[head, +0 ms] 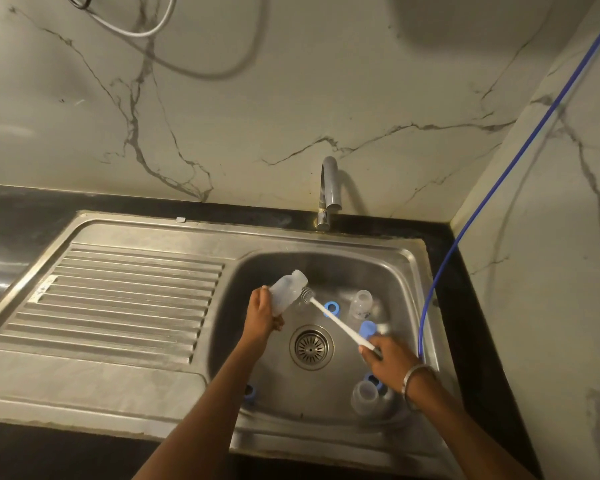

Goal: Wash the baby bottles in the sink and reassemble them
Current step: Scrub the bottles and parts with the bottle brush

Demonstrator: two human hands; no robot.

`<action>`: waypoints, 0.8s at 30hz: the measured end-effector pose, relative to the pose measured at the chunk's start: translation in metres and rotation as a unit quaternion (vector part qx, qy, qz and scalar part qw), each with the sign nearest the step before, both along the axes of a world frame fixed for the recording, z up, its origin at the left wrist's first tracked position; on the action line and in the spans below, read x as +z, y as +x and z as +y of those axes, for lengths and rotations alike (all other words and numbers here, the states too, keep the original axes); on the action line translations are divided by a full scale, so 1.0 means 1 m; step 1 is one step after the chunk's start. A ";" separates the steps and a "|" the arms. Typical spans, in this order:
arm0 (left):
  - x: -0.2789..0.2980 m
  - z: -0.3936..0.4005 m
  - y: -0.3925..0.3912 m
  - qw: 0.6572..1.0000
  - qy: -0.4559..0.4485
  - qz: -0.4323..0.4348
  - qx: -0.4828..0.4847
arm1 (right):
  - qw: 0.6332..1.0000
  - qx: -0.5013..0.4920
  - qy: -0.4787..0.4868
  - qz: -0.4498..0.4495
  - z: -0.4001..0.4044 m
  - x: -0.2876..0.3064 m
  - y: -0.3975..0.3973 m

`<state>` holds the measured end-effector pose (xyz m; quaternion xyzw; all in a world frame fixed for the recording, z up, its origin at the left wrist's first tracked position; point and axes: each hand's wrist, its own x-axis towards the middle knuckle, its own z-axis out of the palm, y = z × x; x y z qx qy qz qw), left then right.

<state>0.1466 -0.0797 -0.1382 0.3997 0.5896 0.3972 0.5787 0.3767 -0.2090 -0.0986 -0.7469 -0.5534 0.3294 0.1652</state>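
A blue hose (520, 147) hangs down the marble wall (291, 98) beside the faucet (329, 188).

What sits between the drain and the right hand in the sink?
Only bare steel sink floor between the drain and the right hand, in the head view.

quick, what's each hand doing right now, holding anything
Left hand: fingers curled round a clear baby bottle, held tilted over the sink.
Right hand: fingers gripping the white bottle brush, its bristle end at the bottle's mouth.
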 end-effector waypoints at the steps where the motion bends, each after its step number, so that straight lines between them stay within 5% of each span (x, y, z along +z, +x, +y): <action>1: -0.001 -0.002 0.000 1.000 0.025 0.015 -0.011 | 1.000 -0.005 0.003 0.000 0.000 0.001 0.000; 6: -0.004 -0.007 -0.010 0.993 0.089 0.077 -0.026 | 0.995 -0.087 0.038 -0.013 0.001 0.004 0.008; 14: -0.006 -0.013 -0.006 0.970 0.162 0.169 -0.070 | 0.999 -0.028 0.038 -0.013 0.000 0.000 0.000; 24: -0.001 -0.020 -0.010 0.962 0.203 0.159 -0.086 | 0.999 -0.028 0.034 -0.027 -0.001 -0.004 0.005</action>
